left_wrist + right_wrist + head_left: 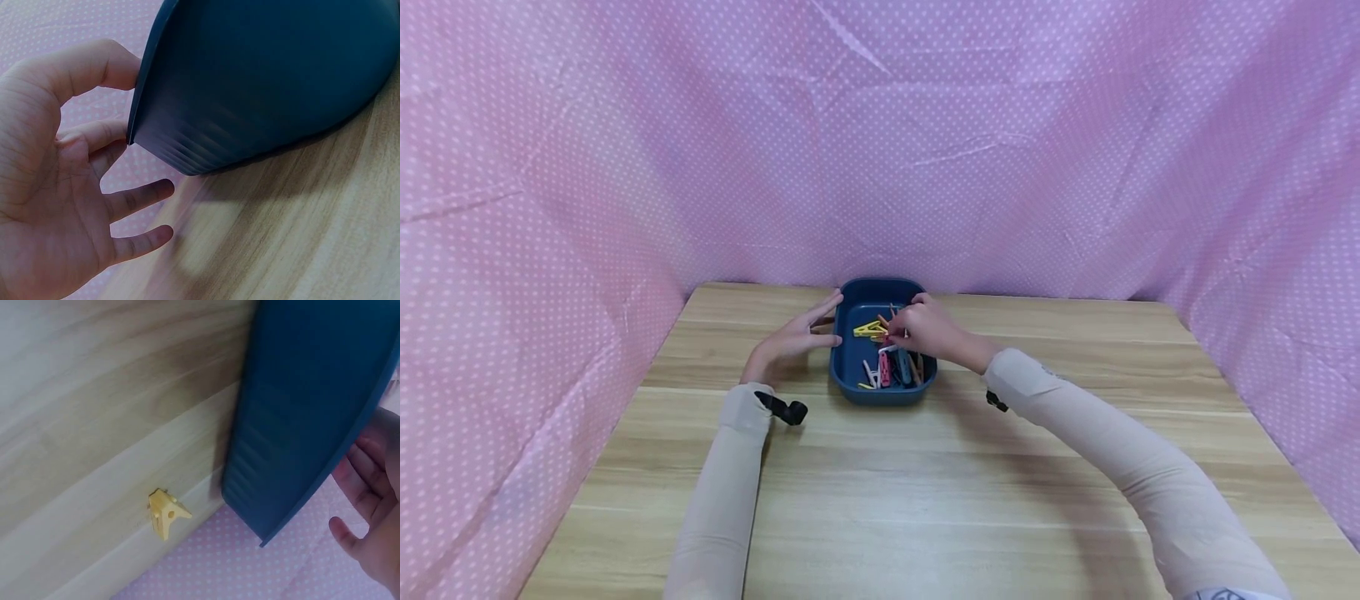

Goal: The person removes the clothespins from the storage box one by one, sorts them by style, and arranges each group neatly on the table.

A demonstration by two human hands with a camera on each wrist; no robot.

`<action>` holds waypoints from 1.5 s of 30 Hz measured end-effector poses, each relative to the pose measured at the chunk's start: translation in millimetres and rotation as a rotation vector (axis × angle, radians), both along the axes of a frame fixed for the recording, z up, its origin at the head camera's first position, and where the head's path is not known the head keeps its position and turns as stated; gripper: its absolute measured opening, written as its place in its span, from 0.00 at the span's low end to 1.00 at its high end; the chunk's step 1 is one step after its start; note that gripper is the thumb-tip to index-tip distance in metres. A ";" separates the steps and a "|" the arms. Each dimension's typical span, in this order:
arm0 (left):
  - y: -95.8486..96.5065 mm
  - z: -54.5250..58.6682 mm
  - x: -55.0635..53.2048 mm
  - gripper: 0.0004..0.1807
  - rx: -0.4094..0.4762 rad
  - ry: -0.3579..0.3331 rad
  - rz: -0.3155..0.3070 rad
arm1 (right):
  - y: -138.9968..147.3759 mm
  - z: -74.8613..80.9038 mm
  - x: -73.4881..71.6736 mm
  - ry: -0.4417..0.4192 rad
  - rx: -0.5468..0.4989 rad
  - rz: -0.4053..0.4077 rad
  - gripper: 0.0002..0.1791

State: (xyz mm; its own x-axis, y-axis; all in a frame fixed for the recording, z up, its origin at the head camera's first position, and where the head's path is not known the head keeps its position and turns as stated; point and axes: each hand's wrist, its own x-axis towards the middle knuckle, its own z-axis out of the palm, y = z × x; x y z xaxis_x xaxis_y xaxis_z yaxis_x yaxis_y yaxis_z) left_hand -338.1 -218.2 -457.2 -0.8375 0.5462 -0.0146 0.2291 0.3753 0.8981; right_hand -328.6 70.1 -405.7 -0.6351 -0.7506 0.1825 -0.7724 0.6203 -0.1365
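Note:
A dark blue plastic bin [883, 398] stands near the table's far edge, with several clothespins inside. Among them are a yellow clothespin [867, 330], a pink clothespin [884, 370] and a blue clothespin [903, 367]. My left hand [793, 337] is at the bin's left side; in the left wrist view its thumb and a finger touch the rim and the other fingers are spread. My right hand [931, 327] reaches over the right rim, bent fingertips down among the clothespins. Whether those fingertips pinch one is hidden; the right wrist view shows only part of the hand behind the bin wall.
A pale yellow clothespin [165, 514] lies on the wooden table [112, 444] outside the bin, in the right wrist view. Pink dotted cloth [880, 167] hangs behind the table and on both sides.

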 end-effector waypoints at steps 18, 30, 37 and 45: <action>1.2 1.2 -0.3 0.46 0.017 0.020 -0.019 | -7.3 0.2 8.3 -0.044 0.109 0.100 0.07; 1.1 1.0 0.0 0.46 0.022 0.003 -0.012 | -0.8 -0.1 5.6 -0.194 -0.098 0.189 0.02; -0.1 0.2 -2.5 0.46 0.014 0.007 -0.008 | -3.0 6.7 12.1 -0.254 -0.061 0.188 0.03; 0.3 0.0 -2.3 0.47 -0.004 0.020 -0.016 | -1.3 4.6 14.1 -0.217 0.017 0.223 0.05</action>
